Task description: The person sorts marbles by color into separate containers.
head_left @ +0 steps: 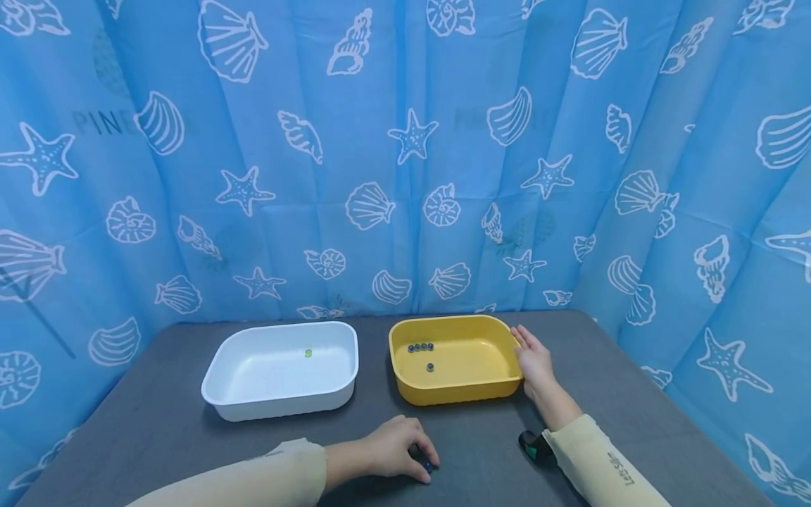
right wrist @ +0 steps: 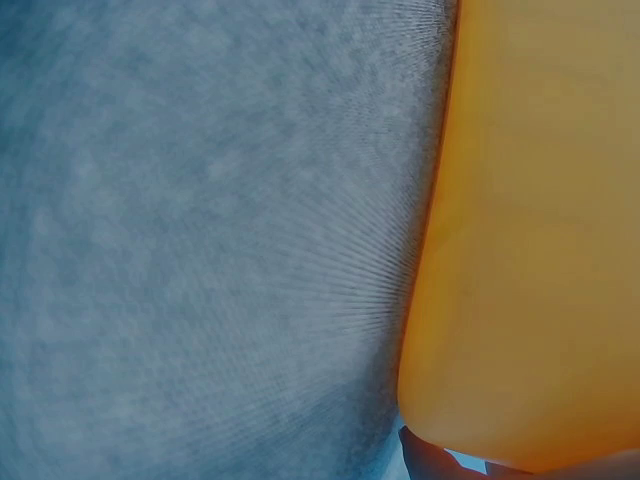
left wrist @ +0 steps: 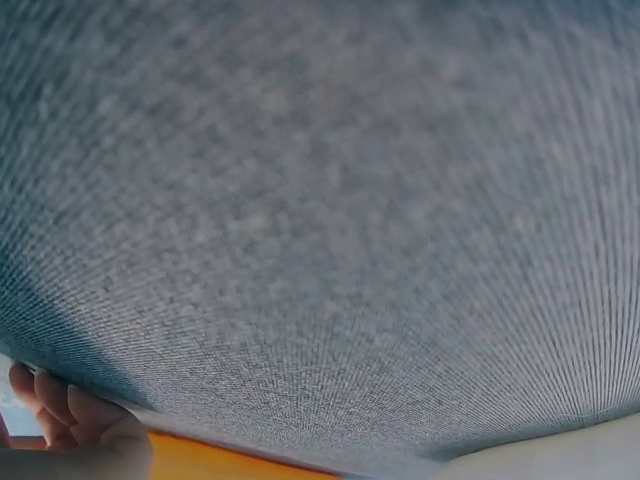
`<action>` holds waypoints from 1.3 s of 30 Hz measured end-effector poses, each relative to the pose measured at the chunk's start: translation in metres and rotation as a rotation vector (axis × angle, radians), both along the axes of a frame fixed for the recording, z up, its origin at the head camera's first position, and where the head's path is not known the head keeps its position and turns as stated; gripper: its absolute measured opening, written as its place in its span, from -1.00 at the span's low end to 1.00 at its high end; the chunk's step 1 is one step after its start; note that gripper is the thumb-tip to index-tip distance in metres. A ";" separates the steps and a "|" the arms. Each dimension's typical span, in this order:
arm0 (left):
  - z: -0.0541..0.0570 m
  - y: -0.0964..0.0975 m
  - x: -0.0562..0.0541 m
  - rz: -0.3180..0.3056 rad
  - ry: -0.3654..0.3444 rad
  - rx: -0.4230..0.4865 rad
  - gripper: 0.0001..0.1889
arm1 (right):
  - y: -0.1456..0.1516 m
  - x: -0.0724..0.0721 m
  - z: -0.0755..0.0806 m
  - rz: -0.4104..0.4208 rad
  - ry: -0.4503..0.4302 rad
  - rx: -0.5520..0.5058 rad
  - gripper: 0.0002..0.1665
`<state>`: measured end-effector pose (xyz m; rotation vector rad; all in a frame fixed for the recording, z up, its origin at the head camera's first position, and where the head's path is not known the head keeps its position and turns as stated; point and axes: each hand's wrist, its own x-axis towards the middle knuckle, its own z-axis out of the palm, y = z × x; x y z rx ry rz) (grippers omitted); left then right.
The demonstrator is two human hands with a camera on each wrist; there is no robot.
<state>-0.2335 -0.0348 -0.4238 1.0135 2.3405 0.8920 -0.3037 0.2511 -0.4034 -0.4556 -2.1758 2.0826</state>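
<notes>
Close over the grey table, my left hand (head_left: 395, 448) holds a small dark blue marble (head_left: 428, 467) between its thumb and curled fingers. Part of the marble is hidden by the fingers. My right hand (head_left: 536, 360) rests with fairly straight fingers against the right end of the yellow bin (head_left: 465, 394). Inside that bin, several dark marbles (head_left: 424, 347) stand in a row near the back left, and one dark marble (head_left: 430, 367) lies in front of them. In the right wrist view, the bin's outer wall (right wrist: 540, 230) fills the right side.
To the left stands a white bin (head_left: 285, 410) with one light green marble (head_left: 308, 353) in it. A black object (head_left: 536, 447) with a green spot is beside the right sleeve. Blue shell-patterned curtains (head_left: 405, 176) hang behind the grey table (head_left: 481, 458).
</notes>
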 end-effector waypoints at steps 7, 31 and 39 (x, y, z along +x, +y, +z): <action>-0.004 0.002 -0.004 -0.003 0.059 -0.038 -0.82 | 0.000 -0.001 0.000 0.002 0.009 -0.003 -0.37; 0.031 0.007 -0.017 0.215 -0.038 0.259 -0.85 | 0.001 -0.001 0.000 0.021 0.007 -0.003 -0.37; 0.045 0.015 -0.036 0.314 0.014 0.362 -0.83 | 0.001 0.000 0.000 0.018 0.007 -0.001 -0.37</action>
